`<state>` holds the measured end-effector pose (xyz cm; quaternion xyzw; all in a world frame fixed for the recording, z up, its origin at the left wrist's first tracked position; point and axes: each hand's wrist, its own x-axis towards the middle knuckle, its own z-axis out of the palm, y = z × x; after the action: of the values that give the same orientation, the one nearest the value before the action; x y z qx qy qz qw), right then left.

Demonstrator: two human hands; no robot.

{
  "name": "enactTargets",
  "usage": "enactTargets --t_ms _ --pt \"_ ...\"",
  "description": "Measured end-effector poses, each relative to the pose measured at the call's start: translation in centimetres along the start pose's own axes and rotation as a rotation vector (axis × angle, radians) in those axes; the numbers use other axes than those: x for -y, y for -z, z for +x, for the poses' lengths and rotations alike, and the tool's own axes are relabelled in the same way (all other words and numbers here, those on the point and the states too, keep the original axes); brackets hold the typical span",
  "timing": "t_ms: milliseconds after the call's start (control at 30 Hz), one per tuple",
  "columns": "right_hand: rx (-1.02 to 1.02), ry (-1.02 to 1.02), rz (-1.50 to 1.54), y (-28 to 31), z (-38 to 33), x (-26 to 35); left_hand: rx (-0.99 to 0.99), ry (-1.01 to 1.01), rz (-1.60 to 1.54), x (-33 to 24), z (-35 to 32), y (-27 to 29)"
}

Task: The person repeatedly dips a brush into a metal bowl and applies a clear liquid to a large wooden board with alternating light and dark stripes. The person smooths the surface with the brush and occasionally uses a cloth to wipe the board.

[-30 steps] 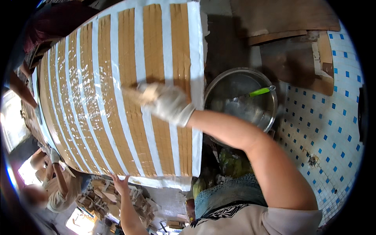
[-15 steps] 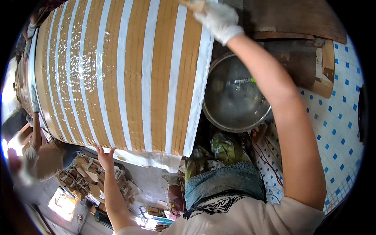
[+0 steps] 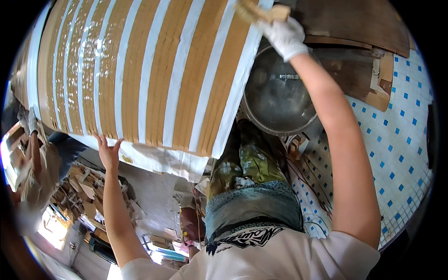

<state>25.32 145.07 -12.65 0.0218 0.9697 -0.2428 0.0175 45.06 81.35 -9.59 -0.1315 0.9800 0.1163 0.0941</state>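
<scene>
A large board [image 3: 154, 74] with long brown strips laid between white bands fills the upper left; its left strips look wet and glossy. My left hand [image 3: 108, 151], bare, presses its palm against the board's near white edge. My right hand [image 3: 282, 32], in a white glove, reaches to the board's far right corner and grips a pale brush or block [image 3: 259, 10] resting on the last strip.
A round metal basin [image 3: 280, 100] sits right of the board, under my right arm. Beyond it lie brown wooden panels [image 3: 354, 23] and a white floor with small blue tiles [image 3: 396, 140]. Another person [image 3: 32, 158] crouches at the far left by scattered scraps [image 3: 79, 186].
My gloved right hand slid from the middle of the board up along the strips to its far right corner. My left hand stays on the near edge.
</scene>
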Motion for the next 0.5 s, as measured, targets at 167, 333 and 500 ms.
enactTargets --t_ms 167,333,500 --pt "0.182 0.029 -0.182 -0.7 -5.5 9.9 -0.011 0.028 0.031 -0.2 -0.7 -0.2" --pt "0.339 0.533 -0.331 -7.7 -24.6 13.5 -0.08 -0.062 0.112 0.9 -0.3 -1.1" --pt "0.599 -0.027 0.785 -5.2 -23.0 11.9 -0.071 -0.06 0.147 0.7 -0.6 -1.1"
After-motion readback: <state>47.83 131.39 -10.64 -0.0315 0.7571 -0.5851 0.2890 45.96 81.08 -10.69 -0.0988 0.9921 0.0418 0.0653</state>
